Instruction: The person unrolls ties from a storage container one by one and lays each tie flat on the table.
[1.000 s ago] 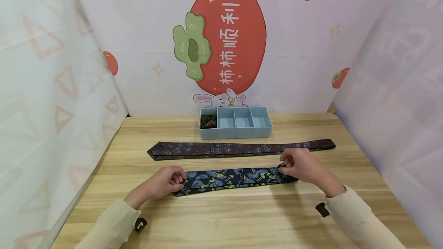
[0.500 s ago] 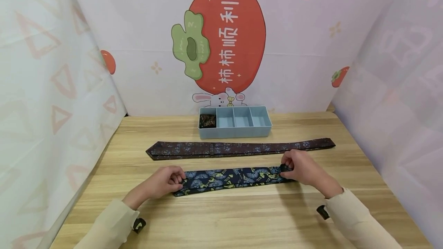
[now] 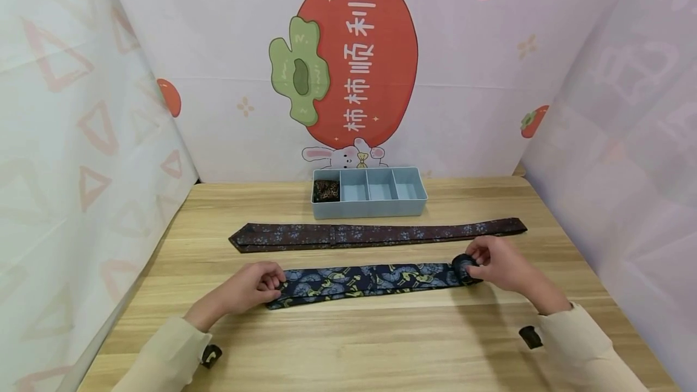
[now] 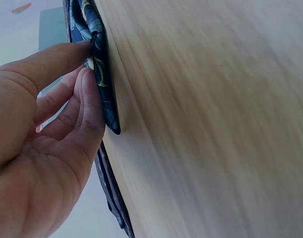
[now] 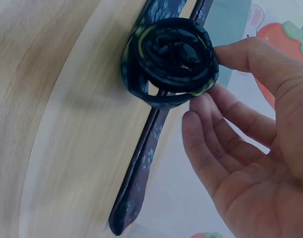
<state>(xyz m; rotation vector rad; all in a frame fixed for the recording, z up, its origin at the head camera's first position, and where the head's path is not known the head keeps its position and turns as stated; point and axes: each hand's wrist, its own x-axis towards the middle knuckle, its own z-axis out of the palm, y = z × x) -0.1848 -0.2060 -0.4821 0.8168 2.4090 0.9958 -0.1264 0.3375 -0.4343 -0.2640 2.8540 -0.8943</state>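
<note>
Left hand (image 3: pixel 247 287): fingertips closed, pinching blue tie (image 3: pixel 354 281)
Right hand (image 3: pixel 501 265): part-closed around its roll (image 3: pixel 463 268)
Near-side clearance: broad woodgrain desk (image 3: pixel 348 343) strip
Far edge: box (image 3: pixel 370 210), printed cloth (image 3: pixel 457 126)

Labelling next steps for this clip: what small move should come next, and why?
Probably the right hand should roll the coil one more turn toward the left hand. The right fingers hold the coil at one end of the navy tie; the left pinches the other end, and the stretch between lies unrolled.
</note>
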